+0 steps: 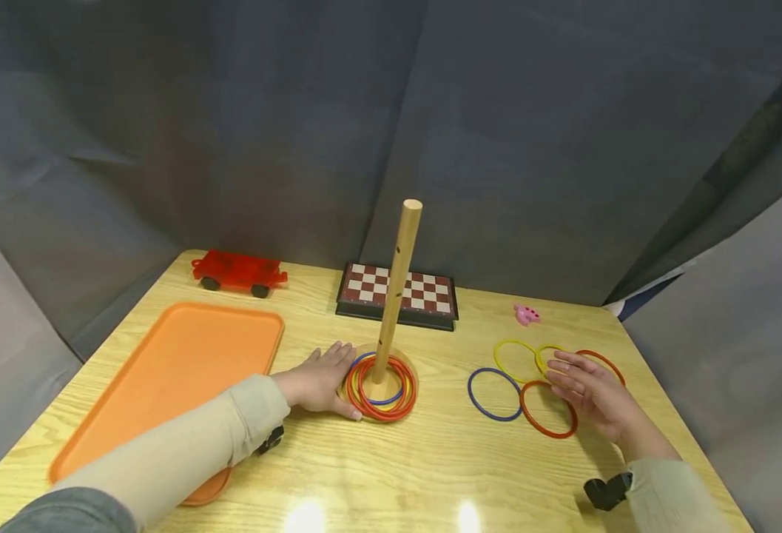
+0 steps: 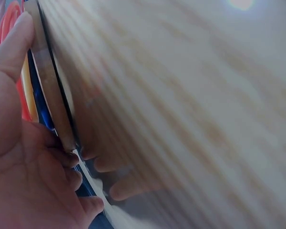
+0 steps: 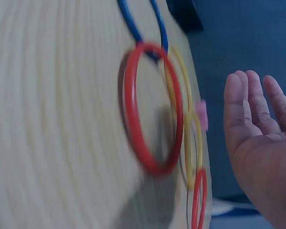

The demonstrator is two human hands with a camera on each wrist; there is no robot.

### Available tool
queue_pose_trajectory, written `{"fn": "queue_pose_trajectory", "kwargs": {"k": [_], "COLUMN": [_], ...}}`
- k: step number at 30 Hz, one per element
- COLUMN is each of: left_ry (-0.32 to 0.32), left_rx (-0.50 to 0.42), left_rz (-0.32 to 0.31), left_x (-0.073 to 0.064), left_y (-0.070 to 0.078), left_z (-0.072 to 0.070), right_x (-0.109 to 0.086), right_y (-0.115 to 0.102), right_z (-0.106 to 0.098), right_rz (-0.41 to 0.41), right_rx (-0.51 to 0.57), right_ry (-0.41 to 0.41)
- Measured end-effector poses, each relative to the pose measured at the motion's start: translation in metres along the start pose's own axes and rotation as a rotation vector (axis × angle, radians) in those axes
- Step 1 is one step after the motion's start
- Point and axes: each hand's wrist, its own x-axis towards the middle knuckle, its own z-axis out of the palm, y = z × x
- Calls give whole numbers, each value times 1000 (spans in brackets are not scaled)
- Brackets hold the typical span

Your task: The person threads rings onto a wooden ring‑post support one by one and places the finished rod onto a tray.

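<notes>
A wooden post (image 1: 397,296) rises from a round base (image 1: 379,389), with several red, blue and yellow rings (image 1: 391,419) stacked loosely around its foot. My left hand (image 1: 320,379) lies spread at the left side of the base, its thumb (image 2: 16,43) and fingers along the rim in the left wrist view. My right hand (image 1: 593,396) hovers with extended fingers, nothing in them, over loose rings on the table's right. These include a blue ring (image 1: 470,392), a near red ring (image 1: 550,435), a yellow ring (image 1: 514,341) and a far red ring (image 1: 613,364), partly behind the hand.
On the left lies an orange tray (image 1: 197,355), partly under my left sleeve. A red toy wagon (image 1: 237,272) stands behind it. Behind the post is a checkered board (image 1: 430,296); a small pink piece (image 1: 527,314) lies at the back right. Dark cloth (image 1: 510,148) hangs behind the table.
</notes>
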Motion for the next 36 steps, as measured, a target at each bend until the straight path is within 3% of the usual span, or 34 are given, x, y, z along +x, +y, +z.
{"fn": "queue_pose_trajectory", "kwargs": {"k": [6,11,17,23,30,36], "left_ry": [11,5,-2,6,13,5], "left_rx": [-18,-29,-45,-5,0,4], "left_rz": [2,2,6,11,10,20], "left_x": [0,1,2,1,1,2], "left_y": [0,3,3,-1,-3,-2], "left_z": [-1,3,3,1,-1,1], "right_x": [-13,-18,-16,-8,-6,-6], "right_y": [6,18,27,32,32,31], "right_z": [-28,-44,-49,-40,-28,-22], "right_rz": [101,186,226,189,111,52], "right_rx": [-194,-307,-430,-643,-969,-1155], "right_ry": [120,146,155,195,243,254]}}
